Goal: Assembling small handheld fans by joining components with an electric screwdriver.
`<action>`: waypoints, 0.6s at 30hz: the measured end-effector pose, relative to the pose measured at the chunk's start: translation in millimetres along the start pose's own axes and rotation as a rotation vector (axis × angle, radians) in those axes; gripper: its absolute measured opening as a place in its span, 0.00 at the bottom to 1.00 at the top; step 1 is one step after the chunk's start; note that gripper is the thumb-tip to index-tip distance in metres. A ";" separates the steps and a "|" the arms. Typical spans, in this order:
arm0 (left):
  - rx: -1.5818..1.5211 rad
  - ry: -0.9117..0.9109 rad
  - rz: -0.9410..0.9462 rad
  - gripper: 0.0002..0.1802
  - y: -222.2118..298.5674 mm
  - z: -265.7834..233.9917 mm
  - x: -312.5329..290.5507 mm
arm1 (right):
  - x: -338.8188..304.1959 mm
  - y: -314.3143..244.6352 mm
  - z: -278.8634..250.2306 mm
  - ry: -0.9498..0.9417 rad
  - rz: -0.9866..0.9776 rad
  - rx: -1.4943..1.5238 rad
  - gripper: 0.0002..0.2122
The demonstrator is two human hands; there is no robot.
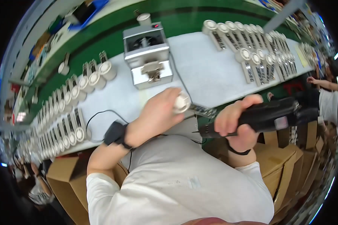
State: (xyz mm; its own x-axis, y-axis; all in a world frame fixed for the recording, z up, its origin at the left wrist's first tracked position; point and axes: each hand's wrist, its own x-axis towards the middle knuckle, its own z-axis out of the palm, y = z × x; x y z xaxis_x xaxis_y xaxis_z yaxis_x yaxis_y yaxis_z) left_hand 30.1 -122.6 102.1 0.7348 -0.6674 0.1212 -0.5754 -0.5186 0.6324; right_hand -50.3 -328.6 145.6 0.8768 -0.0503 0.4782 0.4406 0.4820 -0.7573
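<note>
My left hand [157, 114], a dark watch on its wrist, is closed around a white part with a round cap [182, 103]. From that part a strip with metallic and dark pieces [203, 111] sticks out to the right. In my right hand [236, 122] is a black electric screwdriver [268, 114], gripped near its front end and lying sideways. Its thin bit points left, below the white part and apart from it. Just beyond my left hand stands a grey screw feeder [148, 52] with a metal bracket at its front.
Rows of similar white round-headed parts stand on the pale table [193, 52], at the left [75, 92] and far right [248, 32]. A black cable [180, 73] runs beside the feeder. Open cardboard boxes [62, 170] flank me below the table edge. Other people [328, 97] are at both sides.
</note>
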 end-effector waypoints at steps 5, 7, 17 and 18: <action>-0.015 0.235 -0.321 0.34 -51.2 -19.1 -99.5 | 57.4 31.9 17.1 0.056 0.131 -0.031 0.17; -0.017 0.340 -0.396 0.34 -63.5 -8.8 -112.0 | 83.3 63.6 29.3 0.089 0.063 -0.138 0.15; -0.185 0.619 -0.281 0.38 -94.0 31.3 -104.5 | 117.0 141.7 62.4 0.043 -0.067 -0.443 0.11; -0.209 0.619 -0.279 0.39 -94.7 32.5 -105.0 | 118.3 142.4 62.9 0.025 -0.053 -0.470 0.11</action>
State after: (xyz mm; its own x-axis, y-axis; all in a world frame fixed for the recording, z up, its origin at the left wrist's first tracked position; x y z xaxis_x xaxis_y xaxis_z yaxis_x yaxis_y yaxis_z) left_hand -4.2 -20.8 4.6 0.9495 -0.0666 0.3065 -0.3007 -0.4712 0.8292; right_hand 104.1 -210.9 122.3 0.8524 -0.0884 0.5154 0.5195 0.0304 -0.8540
